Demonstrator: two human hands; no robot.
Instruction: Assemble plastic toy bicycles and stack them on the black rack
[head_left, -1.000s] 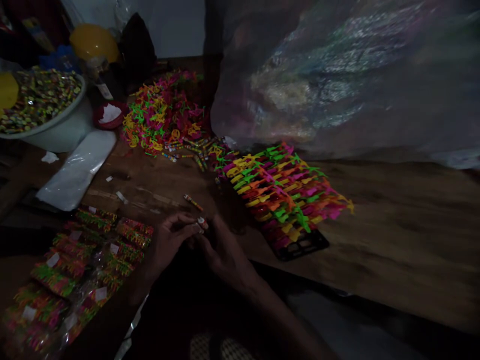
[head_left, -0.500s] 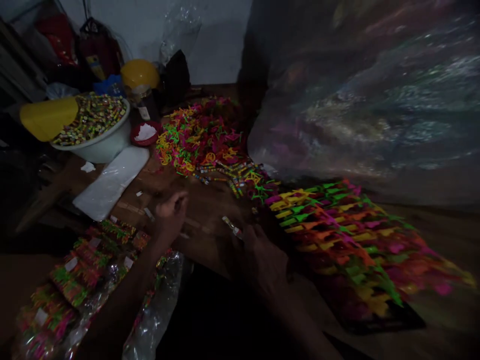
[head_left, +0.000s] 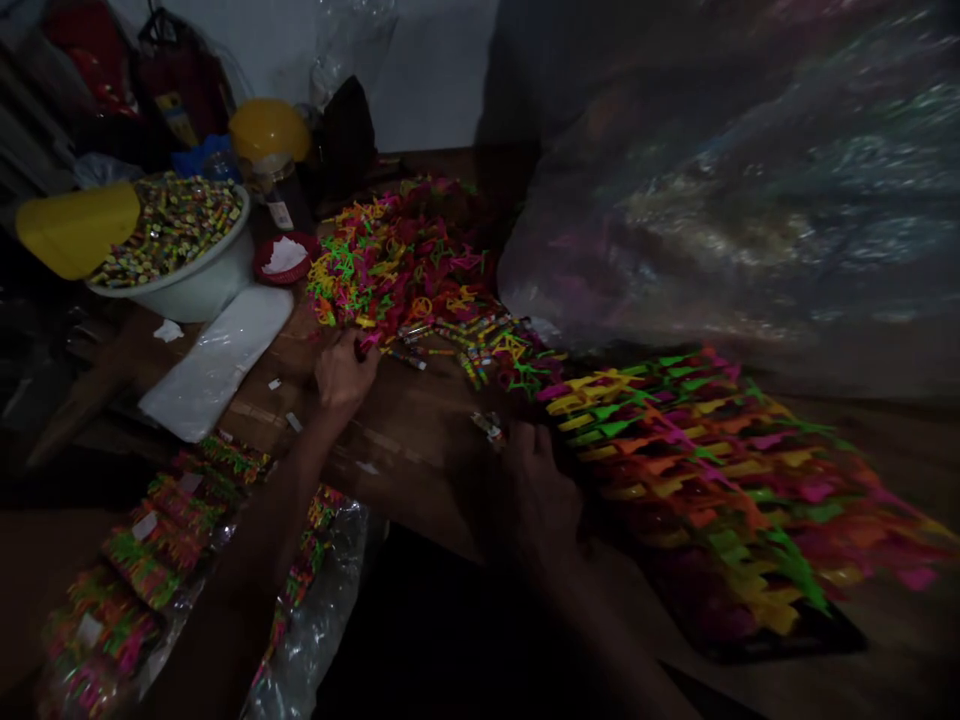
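Note:
My left hand [head_left: 346, 372] is at the near left edge of a heap of neon plastic pieces [head_left: 409, 255]. Its fingers are curled in on a pink plastic piece [head_left: 370, 343], whose exact shape is too dark to make out. Lower and to the right, my right hand [head_left: 538, 485] has its fingers closed on a small pale printed tube [head_left: 489, 428] that sticks out past the fingertips. Between the hands and the heap lie several printed sticks [head_left: 476, 350], mixed with green and yellow pieces.
A black tray [head_left: 810, 645] carries rows of neon pieces at right, below a big clear plastic bag [head_left: 712, 230]. At left stand a white basin [head_left: 202, 275] of small printed tubes and a red basket [head_left: 289, 262]. Flat plastic bags [head_left: 221, 360] and filled packs [head_left: 161, 545] lie nearer.
My left hand has moved forward and slightly right to the heap's edge. My right hand has risen a little, and the tube in it has turned.

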